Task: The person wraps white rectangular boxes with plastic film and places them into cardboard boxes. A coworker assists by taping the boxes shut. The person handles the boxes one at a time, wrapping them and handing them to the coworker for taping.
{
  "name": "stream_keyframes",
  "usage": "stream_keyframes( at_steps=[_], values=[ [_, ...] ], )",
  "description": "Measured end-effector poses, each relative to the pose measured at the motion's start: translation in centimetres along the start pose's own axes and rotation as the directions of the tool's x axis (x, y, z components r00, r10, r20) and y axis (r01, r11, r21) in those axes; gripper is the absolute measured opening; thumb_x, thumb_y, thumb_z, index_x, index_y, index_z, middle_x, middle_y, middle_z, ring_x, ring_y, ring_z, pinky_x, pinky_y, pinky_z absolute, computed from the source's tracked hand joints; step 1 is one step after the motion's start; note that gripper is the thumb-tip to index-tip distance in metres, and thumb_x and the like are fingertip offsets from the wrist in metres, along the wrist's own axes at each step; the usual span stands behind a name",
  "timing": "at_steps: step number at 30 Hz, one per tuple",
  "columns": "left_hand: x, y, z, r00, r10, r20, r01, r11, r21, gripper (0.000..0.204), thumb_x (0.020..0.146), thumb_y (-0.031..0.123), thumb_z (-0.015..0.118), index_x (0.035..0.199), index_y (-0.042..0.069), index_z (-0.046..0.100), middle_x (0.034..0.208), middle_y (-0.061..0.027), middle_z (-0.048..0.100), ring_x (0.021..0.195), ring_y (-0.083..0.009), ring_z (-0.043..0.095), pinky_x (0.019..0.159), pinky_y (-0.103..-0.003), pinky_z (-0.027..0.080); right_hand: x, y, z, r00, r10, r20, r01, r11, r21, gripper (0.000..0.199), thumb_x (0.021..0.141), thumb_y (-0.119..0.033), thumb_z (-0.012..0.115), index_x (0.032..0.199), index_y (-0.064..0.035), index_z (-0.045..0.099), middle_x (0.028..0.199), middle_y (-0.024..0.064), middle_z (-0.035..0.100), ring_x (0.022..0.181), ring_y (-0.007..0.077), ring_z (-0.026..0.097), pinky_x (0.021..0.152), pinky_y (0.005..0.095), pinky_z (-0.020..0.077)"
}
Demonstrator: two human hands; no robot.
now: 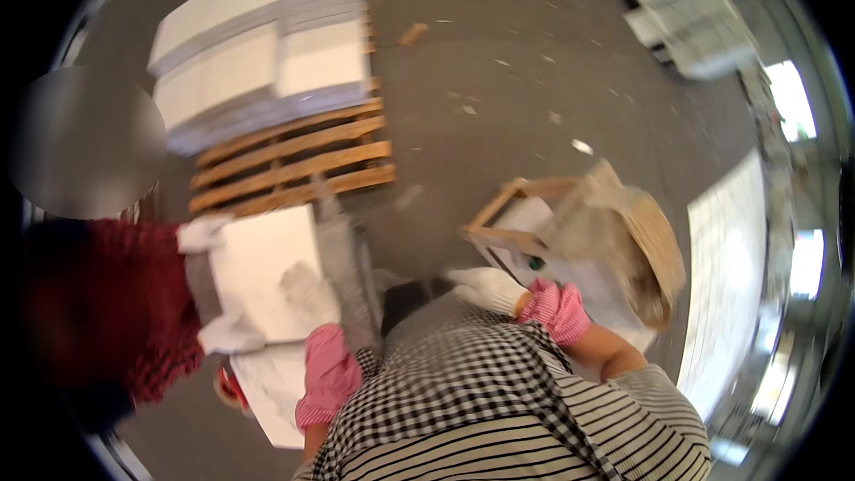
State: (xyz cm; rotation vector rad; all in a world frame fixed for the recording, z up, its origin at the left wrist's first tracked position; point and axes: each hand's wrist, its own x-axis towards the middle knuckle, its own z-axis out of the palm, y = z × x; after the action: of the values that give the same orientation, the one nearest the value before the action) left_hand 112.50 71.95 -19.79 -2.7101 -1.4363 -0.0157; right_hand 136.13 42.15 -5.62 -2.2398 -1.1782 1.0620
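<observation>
And here, closest in, is the black-and-white checked apron [445, 352], to the right of our landmark, the flat white rectangular board [260, 258]. The person's right hand [490, 289], in a white knitted glove below a pink cuff, hangs just beside that apron, well to the right of the board, its fingers pointing back towards it; too smeared to call spread or pinching! Over to the left hand [308, 294], pale-gloved, over the board's lower right part; blurred too, so I can't tell how its fingers stand or whether they grip.

Just below the board, a second flat white piece [272, 396]. At its left edge, a co-worker's white-gloved hands [203, 233], one at the upper corner, one at the lower, with a dark red checked sleeve [147, 303] behind.

Well to the right of the board, a wood-framed container [497, 236] bears a curved brown cardboard-like piece [655, 245]. Beyond the board, a slatted wooden pallet [289, 160] carries white stacked sheets [218, 71]; far off to its upper right, another pale stack [690, 22].
</observation>
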Motion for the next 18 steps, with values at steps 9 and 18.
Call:
stream_keyframes(
  at_steps=[9,18],
  values=[
    [1.0,4.5,-1.5,0.98,-0.119,0.157,0.115,0.993,0.036,0.044,0.09,0.02,0.07,0.129,0.006,0.053,0.123,-0.0176,0.059,0.115,-0.038,0.061,0.092,-0.055,0.057,-16.4,0.3,-10.2,0.781,0.023,-0.624,0.023,0.998,0.066,0.03,0.099,-0.015,0.068,0.127,-0.0054,0.074,0.114,0.0167,0.078,0.099,0.0327,0.076,0.088,0.0388,0.0608],
    [-3.2,17.7,-9.0,0.972,0.232,0.035,-0.197,0.889,-0.413,0.04,0.087,0.02,0.072,0.12,0.0,0.062,0.123,-0.0239,0.064,0.118,-0.0459,0.061,0.098,-0.055,0.052,-30.0,15.4,-10.6,0.541,0.332,-0.773,-0.521,0.854,0.001,0.027,0.095,-0.022,0.07,0.12,-0.0098,0.074,0.113,0.0177,0.075,0.1,0.0367,0.074,0.088,0.0451,0.0593]
  ],
)
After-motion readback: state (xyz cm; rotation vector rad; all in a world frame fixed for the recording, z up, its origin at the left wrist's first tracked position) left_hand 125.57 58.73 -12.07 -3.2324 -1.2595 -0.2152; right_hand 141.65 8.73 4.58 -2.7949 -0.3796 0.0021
